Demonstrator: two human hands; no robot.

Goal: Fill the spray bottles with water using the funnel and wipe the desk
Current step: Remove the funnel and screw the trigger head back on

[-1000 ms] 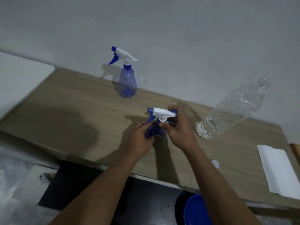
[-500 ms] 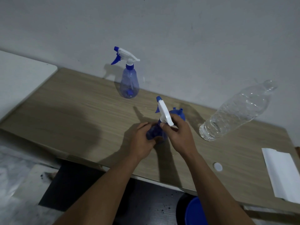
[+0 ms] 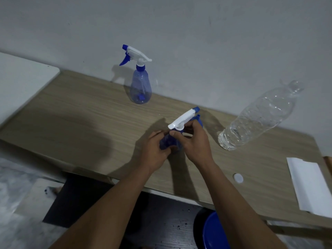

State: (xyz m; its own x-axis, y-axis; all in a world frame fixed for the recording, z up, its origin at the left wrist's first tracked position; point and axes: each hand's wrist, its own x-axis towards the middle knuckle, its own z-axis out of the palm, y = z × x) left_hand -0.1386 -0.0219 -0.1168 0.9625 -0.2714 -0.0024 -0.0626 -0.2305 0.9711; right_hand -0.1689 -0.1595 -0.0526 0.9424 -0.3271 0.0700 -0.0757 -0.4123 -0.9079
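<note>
head view puts the work at an early stage. the left hand (image 3: 154, 150) is wrapped round the blue body of a spray bottle (image 3: 168, 143), low over the desk (image 3: 80, 114) near its front middle. the right hand (image 3: 195, 141) pinches the collar under the white spray head (image 3: 182, 119), which tilts up toward the right. judging by that grip, the top is being unscrewed for filling; whether it is already loose i cannot tell. a second spray bottle (image 3: 141, 87) stands upright by the wall, well apart, its top on and looking empty. the big clear water bottle (image 3: 256, 119) stands to the right with water in its lower part. its white cap (image 3: 238, 178) lies near the desk's front edge, so it seems ready to pour. the funnel is not plainly in view; a bit of blue behind the right hand could be it. a white cloth (image 3: 312, 186) lies at the far right, apart from both hands. neither spray bottle looks filled, so pouring, closing and wiping are all left.
</note>
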